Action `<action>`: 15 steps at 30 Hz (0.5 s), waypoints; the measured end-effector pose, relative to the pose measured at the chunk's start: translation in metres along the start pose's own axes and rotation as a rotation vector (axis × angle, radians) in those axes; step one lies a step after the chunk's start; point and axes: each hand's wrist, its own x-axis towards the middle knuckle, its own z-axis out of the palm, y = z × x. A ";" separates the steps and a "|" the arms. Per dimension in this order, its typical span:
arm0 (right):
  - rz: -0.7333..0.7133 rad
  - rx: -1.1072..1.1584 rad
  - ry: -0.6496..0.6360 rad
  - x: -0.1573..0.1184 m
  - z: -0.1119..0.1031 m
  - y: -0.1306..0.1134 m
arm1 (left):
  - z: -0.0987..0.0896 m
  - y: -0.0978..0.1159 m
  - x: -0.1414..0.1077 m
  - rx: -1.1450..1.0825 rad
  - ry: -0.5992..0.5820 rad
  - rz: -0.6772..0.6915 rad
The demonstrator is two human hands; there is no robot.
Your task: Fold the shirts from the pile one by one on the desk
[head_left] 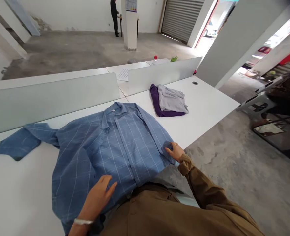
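A blue button-up shirt (125, 141) with a white check lies spread on the white table, its collar away from me. One sleeve stretches out to the left; the other runs down along the shirt's right side. My left hand (99, 196) is over the lower front of the shirt, thumb and fingers apart, holding nothing. At the cuff end of the right-side sleeve, my right hand (176, 151) has its fingers closed on the cloth. Part of the shirt's hem is hidden by my left hand and forearm.
A folded grey garment (172, 98) lies on a folded purple garment (155, 100) towards the back right. Low dividers (61, 98) run along the table's back edge. Behind them are a red-capped bottle (155, 60) and paper (123, 74). A person (114, 16) stands far off by a pillar.
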 end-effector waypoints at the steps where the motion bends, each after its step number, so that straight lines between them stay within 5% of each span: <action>1: 0.007 -0.027 -0.001 0.001 0.003 0.003 | 0.008 0.004 0.015 -0.001 -0.003 0.045; 4: -0.022 -0.107 -0.014 0.010 0.009 0.003 | 0.028 0.020 0.056 0.024 -0.064 0.084; 9: -0.070 -0.088 -0.124 0.040 -0.007 0.011 | 0.053 0.043 0.107 0.044 -0.195 -0.069; 15: -0.110 -0.062 -0.102 0.066 -0.034 0.011 | 0.073 0.050 0.133 0.138 -0.107 -0.092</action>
